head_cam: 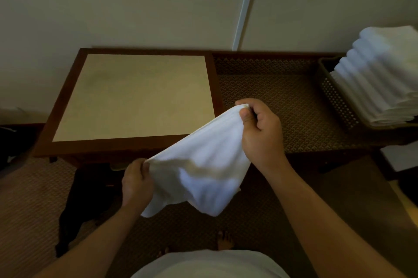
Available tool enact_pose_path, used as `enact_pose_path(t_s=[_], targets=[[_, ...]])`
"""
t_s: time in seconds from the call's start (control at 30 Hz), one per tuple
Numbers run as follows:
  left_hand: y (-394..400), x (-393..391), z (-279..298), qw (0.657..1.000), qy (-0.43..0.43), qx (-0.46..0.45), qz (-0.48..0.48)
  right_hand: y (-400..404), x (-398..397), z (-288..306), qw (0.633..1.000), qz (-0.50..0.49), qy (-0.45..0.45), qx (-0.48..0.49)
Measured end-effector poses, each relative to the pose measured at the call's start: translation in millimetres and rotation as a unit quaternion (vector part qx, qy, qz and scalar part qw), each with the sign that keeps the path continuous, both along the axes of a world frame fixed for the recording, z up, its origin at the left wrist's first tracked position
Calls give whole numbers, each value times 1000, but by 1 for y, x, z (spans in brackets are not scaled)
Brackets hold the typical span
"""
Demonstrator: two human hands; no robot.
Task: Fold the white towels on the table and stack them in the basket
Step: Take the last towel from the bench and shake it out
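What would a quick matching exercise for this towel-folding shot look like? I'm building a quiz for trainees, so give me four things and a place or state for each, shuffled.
Things:
1. white towel
2. folded towels
3. table
4. basket

Places or states:
A. stacked high in the basket
B. far right, perforated brown wall
C. held in the air by a grip at each end, left hand and right hand
D. beige top with a dark wooden frame

Pairs: 1-C, 2-A, 3-D, 4-B
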State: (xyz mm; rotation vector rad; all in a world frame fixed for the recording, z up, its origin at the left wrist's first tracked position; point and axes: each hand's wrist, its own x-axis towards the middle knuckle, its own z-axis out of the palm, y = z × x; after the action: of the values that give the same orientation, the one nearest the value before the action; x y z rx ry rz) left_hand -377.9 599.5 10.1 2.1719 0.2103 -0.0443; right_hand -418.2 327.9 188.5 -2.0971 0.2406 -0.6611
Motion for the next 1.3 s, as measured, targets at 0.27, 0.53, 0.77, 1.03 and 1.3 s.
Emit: enact_pose_path(t_s=[0.27,0.53,0.77,1.03,1.3], targets=[[47,36,55,946,-263,155,-111,-29,-3,-64,986,-128,85,70],[92,68,71,880,-339,296,-151,-9,-7,-89,972,-60,79,214],[94,61,71,934,-266,226,-77,11,2,-87,978,-52,163,119],[121,48,70,898,-268,258,-236,-12,4,-74,966,-18,101,236],[80,49,69,902,-290,155,-280,9,-19,-104,960,8,237,148]])
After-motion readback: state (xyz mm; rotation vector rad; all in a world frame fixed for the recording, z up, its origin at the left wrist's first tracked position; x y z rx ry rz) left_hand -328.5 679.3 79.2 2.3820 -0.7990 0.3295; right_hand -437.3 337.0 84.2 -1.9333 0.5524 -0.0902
